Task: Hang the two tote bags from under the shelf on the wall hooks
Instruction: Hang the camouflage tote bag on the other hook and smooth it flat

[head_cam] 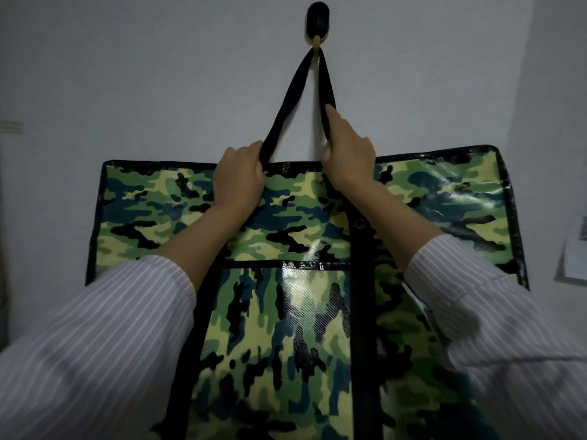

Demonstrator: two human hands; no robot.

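While hung from the wall hook (pixel 317 20) by its black strap (pixel 286 100), lies flat against the pale wall (pixel 127 74) as a glossy camouflage tote bag (pixel 444 201), green, yellow and black, bound in black at the edges. Fills the middle and lower view, top edge well below the hook. Carries a front pocket (pixel 286 328) with a black top band, and a metal eyelet (pixel 359 222) just beside it. Grips the strap's left leg with the left hand (pixel 239 176), fingers curled round it just above the bag's top edge. Grips the right leg with the right hand (pixel 347 150), forefinger stretched up along the strap. Holds the hands apart, one per leg. Wears striped white sleeves (pixel 111 328). Farther out, at the right edge, a sheet of paper (pixel 575 255).
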